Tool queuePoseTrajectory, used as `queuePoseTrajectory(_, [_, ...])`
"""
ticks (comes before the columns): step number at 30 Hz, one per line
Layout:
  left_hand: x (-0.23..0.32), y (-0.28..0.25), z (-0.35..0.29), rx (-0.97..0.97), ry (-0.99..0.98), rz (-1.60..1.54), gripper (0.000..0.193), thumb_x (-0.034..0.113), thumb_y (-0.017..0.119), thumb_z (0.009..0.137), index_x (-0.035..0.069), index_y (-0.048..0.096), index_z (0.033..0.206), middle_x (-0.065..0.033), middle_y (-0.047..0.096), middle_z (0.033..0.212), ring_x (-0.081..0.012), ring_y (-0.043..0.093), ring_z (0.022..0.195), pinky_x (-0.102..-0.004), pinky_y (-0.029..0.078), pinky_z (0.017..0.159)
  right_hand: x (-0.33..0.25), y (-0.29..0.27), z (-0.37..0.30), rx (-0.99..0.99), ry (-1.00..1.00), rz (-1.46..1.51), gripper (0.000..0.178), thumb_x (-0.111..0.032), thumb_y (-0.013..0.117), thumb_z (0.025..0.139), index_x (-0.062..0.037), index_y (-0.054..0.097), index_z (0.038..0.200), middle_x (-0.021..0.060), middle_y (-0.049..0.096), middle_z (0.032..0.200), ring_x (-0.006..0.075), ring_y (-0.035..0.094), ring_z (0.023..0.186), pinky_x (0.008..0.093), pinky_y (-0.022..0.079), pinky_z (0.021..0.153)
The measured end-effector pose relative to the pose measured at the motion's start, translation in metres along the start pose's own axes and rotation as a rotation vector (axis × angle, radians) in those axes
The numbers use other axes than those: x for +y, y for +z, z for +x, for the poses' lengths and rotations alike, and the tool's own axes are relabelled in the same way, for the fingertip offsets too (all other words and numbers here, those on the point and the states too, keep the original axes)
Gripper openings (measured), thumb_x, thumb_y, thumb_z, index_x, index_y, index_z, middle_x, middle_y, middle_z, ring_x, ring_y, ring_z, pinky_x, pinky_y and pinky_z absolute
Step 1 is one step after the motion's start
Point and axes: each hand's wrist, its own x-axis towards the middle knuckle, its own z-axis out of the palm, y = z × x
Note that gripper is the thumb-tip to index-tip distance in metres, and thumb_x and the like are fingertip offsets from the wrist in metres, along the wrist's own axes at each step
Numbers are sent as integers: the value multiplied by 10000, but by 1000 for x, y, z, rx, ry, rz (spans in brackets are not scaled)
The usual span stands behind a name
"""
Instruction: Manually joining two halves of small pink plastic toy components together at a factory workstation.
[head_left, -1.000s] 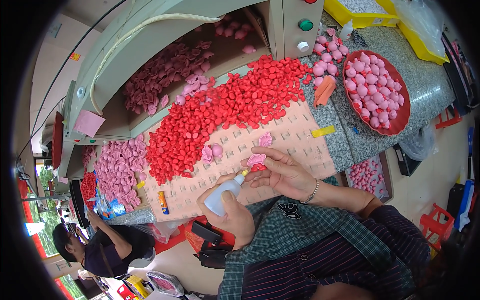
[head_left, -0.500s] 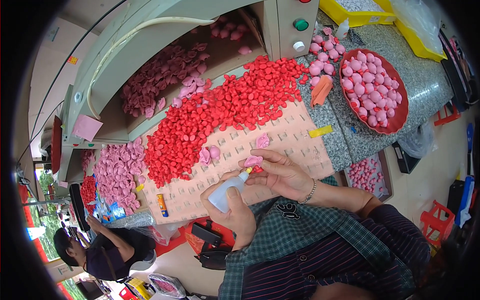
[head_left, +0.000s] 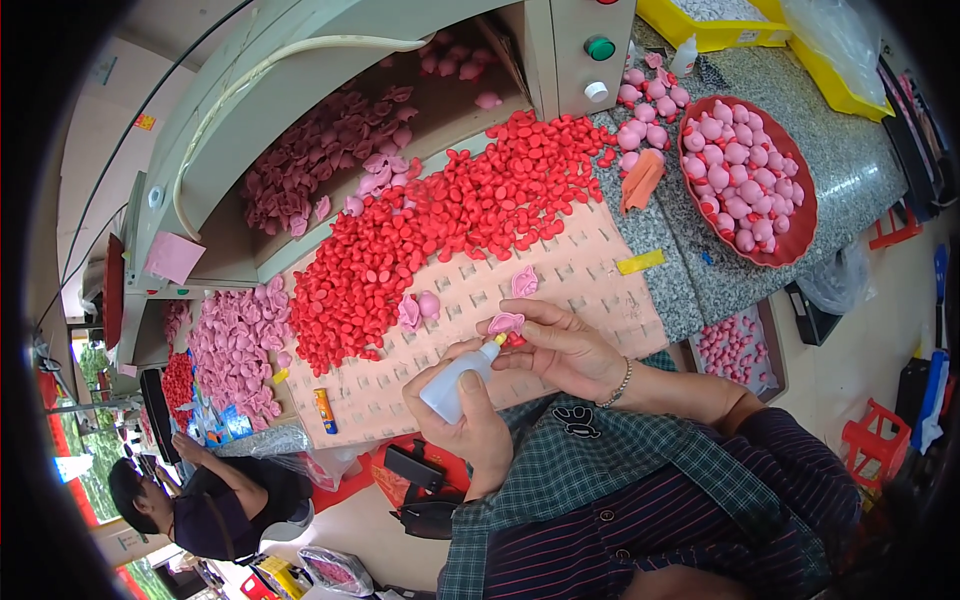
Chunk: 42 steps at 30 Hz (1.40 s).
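- At the left, a pile of pink shells (head_left: 235,335) is seen on the bench; these are apparently left to be used.
- Beside it, a broad heap of red pieces (head_left: 345,310) is spread along the mat (head_left: 470,290), seemingly still unworked.
- Near the heap's lower edge, a shell and a ball (head_left: 429,304) are set down together.
- A white bottle (head_left: 443,394) is gripped by the left hand (head_left: 482,437), fingers wrapped around it, its nozzle (head_left: 500,340) aimed rightward.
- At that nozzle, a pink shell with a red piece (head_left: 516,340) is pinched by the right hand (head_left: 575,352) between thumb and fingers; whether the tip is touching, or the two are joined, cannot be told. This unit is judged to be half made.
- Just above, a loose shell (head_left: 525,281) is left on the mat.
- At the right, a red bowl (head_left: 797,246) is filled with pink balls (head_left: 738,155) bearing red parts, presumably finished.
- Compared with one second earlier, the nozzle is brought closer to the red piece; since the half-second frame, hardly anything is changed.
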Motion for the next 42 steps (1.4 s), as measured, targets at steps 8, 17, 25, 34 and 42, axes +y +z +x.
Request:
queuePoseTrajectory(8, [5, -3, 2, -21, -3, 53, 237, 70, 598, 939, -33, 439, 1081, -262, 639, 1042, -295, 644, 993, -423, 515, 920, -1, -4, -2, -28, 19, -37, 379, -118, 480, 1032, -60, 490, 1407, 152, 547, 1375, 269, 520, 1297, 460, 460, 1071])
queuePoseTrajectory(17, [6, -3, 1, -28, -3, 67, 239, 73, 606, 942, -30, 439, 1077, -258, 646, 1040, -288, 645, 1001, -403, 515, 912, -1, -4, 0, -45, 17, -55, 396, -109, 482, 1031, -41, 467, 1421, 146, 557, 1361, 254, 531, 1285, 450, 468, 1065])
queuePoseTrajectory(25, [4, -3, 1, -23, -3, 37, 231, 73, 592, 947, -28, 434, 1083, -260, 647, 1041, -289, 643, 1000, -412, 514, 914, -1, -3, 0, -6, 31, -56, 398, -140, 487, 1034, -63, 468, 1424, 163, 562, 1357, 246, 575, 1220, 409, 497, 1001])
queuePoseTrajectory(34, [2, -5, 0, -20, 8, 20, 221, 80, 576, 958, -18, 425, 1088, -256, 644, 1049, -281, 640, 1000, -422, 522, 912, -6, 2, 0, -4, 45, 9, 415, -145, 482, 1036, -89, 436, 1445, 166, 564, 1354, 269, 653, 1097, 442, 557, 917])
queuePoseTrajectory(42, [2, -5, 0, -35, 23, 12, 240, 92, 590, 955, -20, 425, 1088, -262, 641, 1042, -292, 648, 989, -424, 524, 908, -2, -2, 0, 5, 43, -4, 403, -138, 491, 1032, -100, 460, 1432, 150, 568, 1352, 276, 650, 1100, 437, 559, 912])
